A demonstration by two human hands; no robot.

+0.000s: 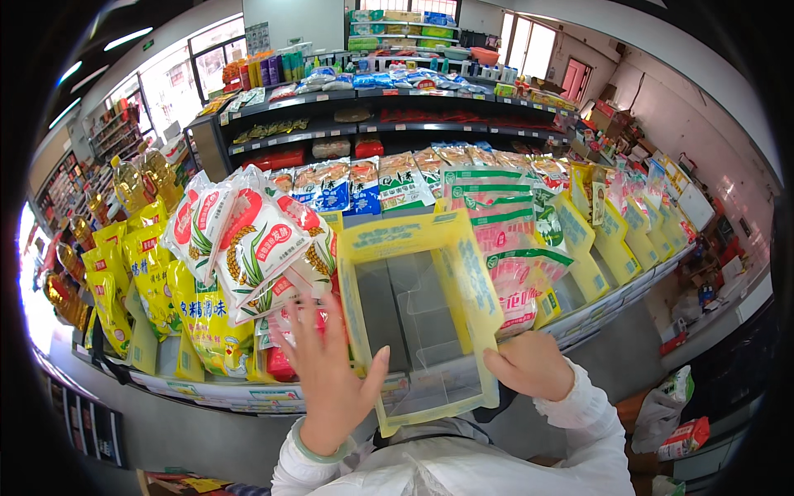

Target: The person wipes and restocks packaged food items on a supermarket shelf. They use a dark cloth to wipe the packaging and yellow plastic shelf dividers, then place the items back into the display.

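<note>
A yellow translucent plastic bin (403,234) with nothing in it is tilted above the front edge of the shelf, before my body. My right hand (532,367) is closed around its right rim, near the lower corner. At the bin's left side, my left hand (335,372) is spread, palm away from me and slightly blurred. Its thumb overlaps the bin's left edge; whether it touches is unclear. Beyond those fingers, white seasoning bags with a red and wheat-ear print (251,248) lie heaped. Pink bags with green tops (512,279) stand right of the bin.
Yellow seasoning bags (211,325) and oil bottles (130,186) fill the left end. More yellow bins (614,232) line the right side. Flat food packets (397,180) stand behind. A dark tiered shelf (347,133) rises farther back. Bags (682,437) lie at lower right.
</note>
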